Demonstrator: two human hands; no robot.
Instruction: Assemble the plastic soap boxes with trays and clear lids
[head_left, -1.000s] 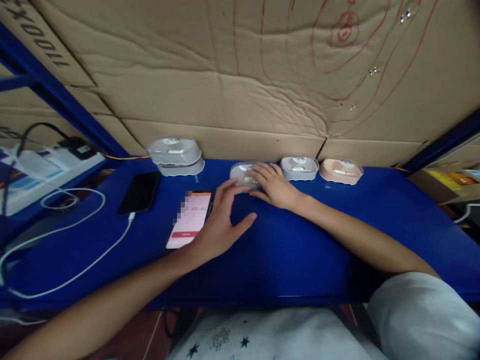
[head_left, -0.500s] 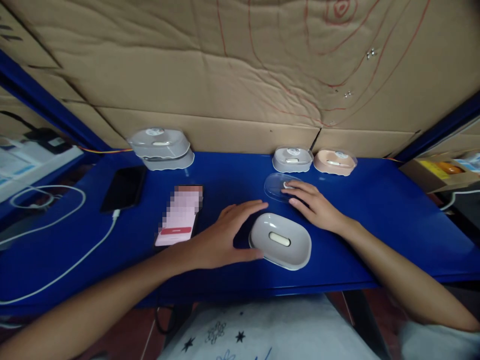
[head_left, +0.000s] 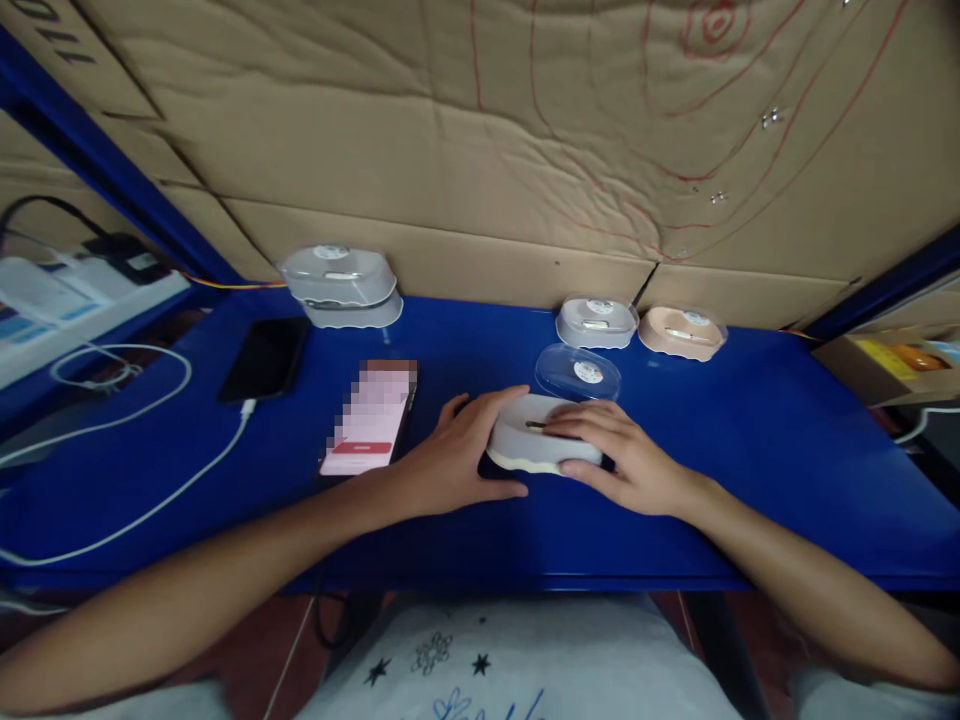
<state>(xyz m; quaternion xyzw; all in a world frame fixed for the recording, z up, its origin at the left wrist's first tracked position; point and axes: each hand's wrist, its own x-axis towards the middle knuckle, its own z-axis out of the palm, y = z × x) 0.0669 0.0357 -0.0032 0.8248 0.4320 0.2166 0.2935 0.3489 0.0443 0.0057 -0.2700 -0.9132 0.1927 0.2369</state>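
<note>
A pale grey oval soap dish (head_left: 517, 440) with a dark-looking slot in its middle is between my hands near the centre of the blue table. My right hand (head_left: 630, 455) grips its right end, fingers over the top and thumb along the near side. At the left end, my left hand (head_left: 465, 450) is spread, with its fingertips by the far rim and its thumb held apart in front; contact there is unclear. Just behind lies a clear plastic lid (head_left: 555, 372) with a round white sticker.
Behind stand a grey lidded soap dish (head_left: 596, 325), a peach one (head_left: 682, 335) and a grey stack (head_left: 341, 290) at left. A lit phone (head_left: 367, 420) lies beside my left forearm, a dark phone (head_left: 264, 360) with a white cable (head_left: 202, 470) farther left. A cardboard panel (head_left: 450, 240) closes the back.
My right hand has left the clear lid and taken hold of the soap dish. The dish has shifted back and turned, its slotted face now differently angled. My left hand stays beside it.
</note>
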